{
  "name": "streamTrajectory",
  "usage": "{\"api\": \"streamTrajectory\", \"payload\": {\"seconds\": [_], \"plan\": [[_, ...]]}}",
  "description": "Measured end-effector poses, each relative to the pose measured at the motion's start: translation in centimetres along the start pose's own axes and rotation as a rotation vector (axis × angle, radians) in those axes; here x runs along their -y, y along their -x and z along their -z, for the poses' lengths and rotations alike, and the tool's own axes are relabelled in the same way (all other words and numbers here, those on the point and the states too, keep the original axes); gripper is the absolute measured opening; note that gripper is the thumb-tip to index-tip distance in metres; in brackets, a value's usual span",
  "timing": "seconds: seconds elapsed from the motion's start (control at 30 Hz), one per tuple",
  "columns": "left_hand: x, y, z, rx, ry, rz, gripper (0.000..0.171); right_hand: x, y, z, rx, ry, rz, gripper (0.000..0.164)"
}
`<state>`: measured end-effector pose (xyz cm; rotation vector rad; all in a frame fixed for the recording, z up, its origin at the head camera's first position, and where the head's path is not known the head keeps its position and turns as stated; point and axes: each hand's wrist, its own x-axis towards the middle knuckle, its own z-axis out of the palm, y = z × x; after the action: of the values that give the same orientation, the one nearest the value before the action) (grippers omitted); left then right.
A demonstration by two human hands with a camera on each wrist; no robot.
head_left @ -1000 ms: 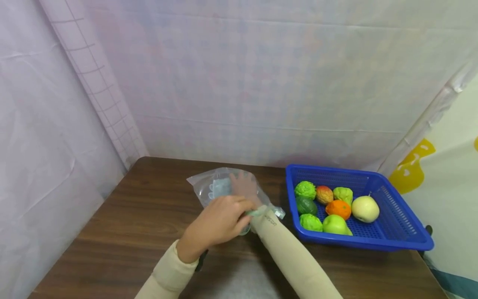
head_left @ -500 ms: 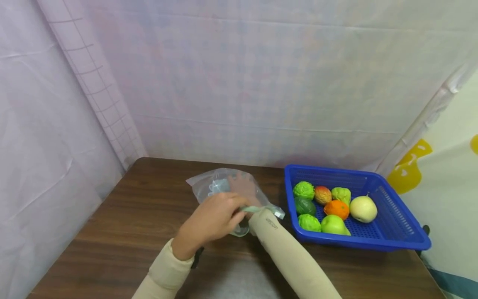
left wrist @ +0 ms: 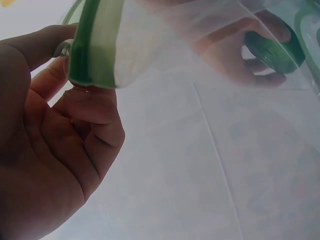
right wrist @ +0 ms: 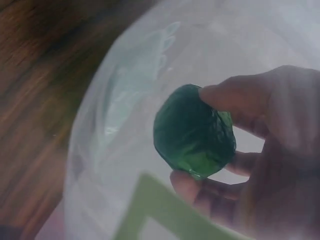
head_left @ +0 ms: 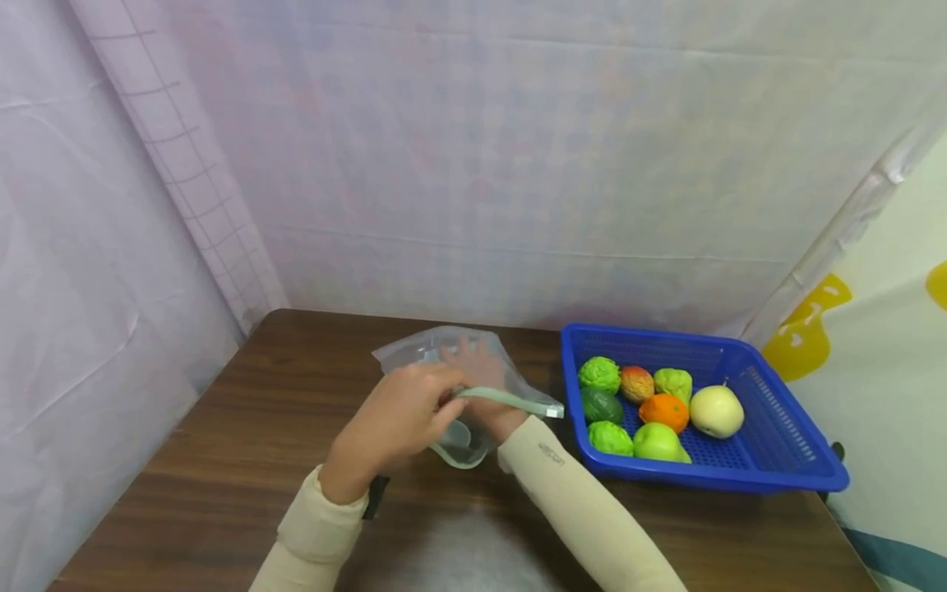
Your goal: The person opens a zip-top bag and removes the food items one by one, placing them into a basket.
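A clear zip bag rises from the table, with a green zip strip along its mouth. My left hand pinches this strip between thumb and fingers; the left wrist view shows the grip up close. Through the mouth, my right hand reaches inside the bag. Its thumb and fingers hold a rounded, dark green, vegetable-like piece, also visible through the plastic in the left wrist view. The head view hides that piece.
On the right of the brown table stands a blue basket. In it are an orange, a green apple, a pale round fruit and several others. A curtain hangs behind the table.
My left hand has moved left and slightly up with the zip strip, and the bag's mouth gapes wider. My right hand stays inside the bag, shifted slightly left.
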<state>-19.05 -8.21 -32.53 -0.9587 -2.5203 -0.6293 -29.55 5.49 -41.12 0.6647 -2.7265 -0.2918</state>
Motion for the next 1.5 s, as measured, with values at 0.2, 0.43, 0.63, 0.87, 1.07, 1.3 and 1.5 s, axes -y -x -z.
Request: {"api": "streamTrajectory", "payload": {"seconds": [0.2, 0.43, 0.63, 0.87, 1.07, 1.3, 1.5], "plan": [[0.5, 0.0, 0.3, -0.011, 0.011, 0.019, 0.010, 0.4, 1.1, 2.7, 0.142, -0.145, -0.066, 0.041], [1.0, 0.2, 0.5, -0.016, 0.017, 0.035, 0.013, 0.4, 3.4, 5.5, 0.158, -0.132, -0.030, 0.013], [1.2, 0.4, 0.6, -0.003, 0.029, 0.046, 0.012, 0.7, 6.0, 6.8, 0.147, -0.047, 0.080, 0.012], [1.3, 0.6, 0.7, 0.013, 0.035, 0.068, 0.014, 0.6, 7.7, 8.1, 0.212, -0.196, 0.105, 0.030], [1.3, 0.5, 0.8, 0.012, 0.022, 0.081, 0.013, 0.2, 9.7, 9.9, 0.096, -0.196, 0.207, 0.044], [1.4, 0.4, 0.8, 0.014, 0.016, 0.085, 0.013, -0.9, 12.3, 12.6, 0.068, -0.271, 0.301, 0.035], [1.4, 0.0, 0.9, -0.002, 0.005, 0.057, 0.012, -2.1, 14.5, 15.3, 0.060, -0.374, 0.343, 0.041]]}}
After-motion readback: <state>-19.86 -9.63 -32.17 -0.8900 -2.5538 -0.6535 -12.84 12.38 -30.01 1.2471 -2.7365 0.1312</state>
